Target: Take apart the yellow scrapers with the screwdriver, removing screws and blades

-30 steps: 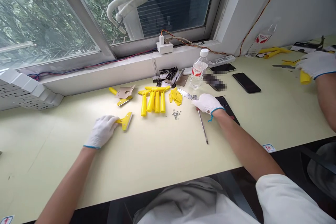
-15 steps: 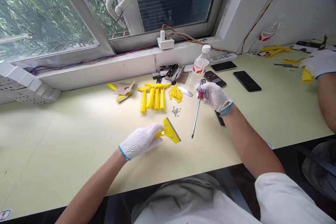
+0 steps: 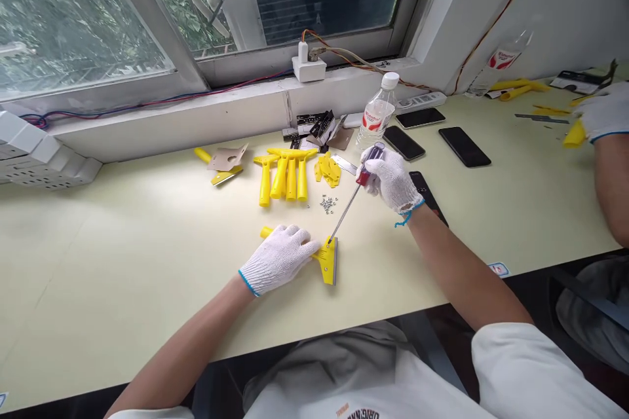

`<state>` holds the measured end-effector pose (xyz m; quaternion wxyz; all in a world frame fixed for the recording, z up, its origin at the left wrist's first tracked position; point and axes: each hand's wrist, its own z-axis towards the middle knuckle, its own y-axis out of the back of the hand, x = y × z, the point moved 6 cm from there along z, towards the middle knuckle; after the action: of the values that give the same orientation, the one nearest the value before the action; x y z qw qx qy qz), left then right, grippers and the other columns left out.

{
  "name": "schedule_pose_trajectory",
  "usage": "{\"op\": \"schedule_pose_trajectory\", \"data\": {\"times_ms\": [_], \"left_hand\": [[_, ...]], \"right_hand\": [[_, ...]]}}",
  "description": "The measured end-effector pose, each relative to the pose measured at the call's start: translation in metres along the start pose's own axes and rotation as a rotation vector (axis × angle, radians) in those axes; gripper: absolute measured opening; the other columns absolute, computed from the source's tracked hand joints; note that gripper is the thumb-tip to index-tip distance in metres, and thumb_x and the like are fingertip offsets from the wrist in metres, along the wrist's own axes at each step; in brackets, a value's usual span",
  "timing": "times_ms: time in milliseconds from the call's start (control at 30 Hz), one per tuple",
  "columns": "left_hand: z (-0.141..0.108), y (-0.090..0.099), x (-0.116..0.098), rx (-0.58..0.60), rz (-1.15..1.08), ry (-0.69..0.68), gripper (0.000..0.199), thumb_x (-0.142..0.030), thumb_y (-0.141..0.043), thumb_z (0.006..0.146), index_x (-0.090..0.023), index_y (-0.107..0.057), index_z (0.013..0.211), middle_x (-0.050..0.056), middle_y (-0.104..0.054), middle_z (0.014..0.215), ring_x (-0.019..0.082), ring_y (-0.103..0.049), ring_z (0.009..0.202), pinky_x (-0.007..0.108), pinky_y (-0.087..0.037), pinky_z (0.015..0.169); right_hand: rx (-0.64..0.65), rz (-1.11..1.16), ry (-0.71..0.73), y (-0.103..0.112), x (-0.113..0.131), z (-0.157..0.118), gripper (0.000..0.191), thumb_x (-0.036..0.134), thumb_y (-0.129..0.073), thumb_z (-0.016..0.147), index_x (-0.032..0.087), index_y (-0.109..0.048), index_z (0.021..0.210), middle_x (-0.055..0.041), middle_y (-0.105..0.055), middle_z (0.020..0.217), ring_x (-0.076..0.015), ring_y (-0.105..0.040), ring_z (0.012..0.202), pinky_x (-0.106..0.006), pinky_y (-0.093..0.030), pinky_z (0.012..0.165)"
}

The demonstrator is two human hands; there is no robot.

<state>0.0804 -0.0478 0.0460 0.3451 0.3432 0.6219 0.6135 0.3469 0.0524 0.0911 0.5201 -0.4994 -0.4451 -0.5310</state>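
My left hand [image 3: 282, 258], in a white knit glove, is closed around a yellow scraper [image 3: 326, 265] lying low over the table, its blade edge facing right. Two screws show on the scraper's head. My gloved right hand [image 3: 390, 180] grips the handle of a screwdriver [image 3: 346, 211]. The screwdriver slants down to the left, and its tip meets the scraper head at the upper screw. Beyond my hands lie a small pile of screws and nuts [image 3: 328, 203], several yellow scraper handles [image 3: 291, 177], and yellow plates [image 3: 327, 169] beside metal blades [image 3: 344, 163].
A water bottle [image 3: 377, 111] stands behind my right hand, with phones [image 3: 464, 146] to its right. Black packaging cards [image 3: 319, 127] lie near the sill. Another scraper [image 3: 227, 175] sits under cardboard at left. A co-worker's gloved hand [image 3: 607, 114] is at far right.
The scraper has turned and been lowered toward the table, its blade now facing right. My right hand has tilted the screwdriver and brought its tip left onto the scraper head.
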Motion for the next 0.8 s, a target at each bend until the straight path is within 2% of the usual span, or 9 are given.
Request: {"op": "schedule_pose_trajectory", "data": {"times_ms": [200,433,667,800], "left_hand": [[0.000,0.002,-0.001,-0.004,0.005,0.021,0.027,-0.024,-0.044,0.113,-0.028,-0.064,0.131,0.010,-0.067,0.108,0.027,-0.057,0.096,0.042,-0.040,0.077],[-0.001,0.001,0.001,-0.018,-0.002,0.030,0.030,-0.023,-0.044,0.112,-0.029,-0.064,0.133,0.009,-0.067,0.109,0.027,-0.057,0.096,0.043,-0.041,0.077],[0.000,0.002,0.001,-0.030,-0.017,0.016,0.034,-0.025,-0.043,0.112,-0.030,-0.063,0.139,0.010,-0.067,0.109,0.027,-0.058,0.096,0.043,-0.040,0.077],[0.000,0.001,0.002,-0.032,-0.028,0.022,0.036,-0.025,-0.043,0.112,-0.032,-0.063,0.142,0.009,-0.068,0.111,0.028,-0.058,0.097,0.042,-0.040,0.078]], "right_hand": [[0.031,-0.058,0.020,-0.005,-0.004,0.000,0.018,0.038,-0.066,0.083,0.024,-0.060,0.092,0.0010,-0.069,0.070,-0.0140,-0.056,0.046,-0.026,-0.041,0.039],[0.064,-0.048,0.039,-0.009,0.000,-0.001,0.018,0.037,-0.068,0.082,0.023,-0.060,0.091,0.0030,-0.066,0.065,-0.0134,-0.054,0.042,-0.025,-0.040,0.037],[0.150,-0.035,0.157,-0.017,0.022,-0.011,0.013,0.029,-0.067,0.082,0.022,-0.064,0.093,-0.0019,-0.073,0.076,-0.0159,-0.063,0.053,-0.026,-0.045,0.043],[0.153,-0.017,0.177,-0.019,0.027,-0.011,0.015,0.027,-0.067,0.081,0.022,-0.066,0.095,-0.0029,-0.075,0.080,-0.0174,-0.066,0.057,-0.026,-0.044,0.041]]}}
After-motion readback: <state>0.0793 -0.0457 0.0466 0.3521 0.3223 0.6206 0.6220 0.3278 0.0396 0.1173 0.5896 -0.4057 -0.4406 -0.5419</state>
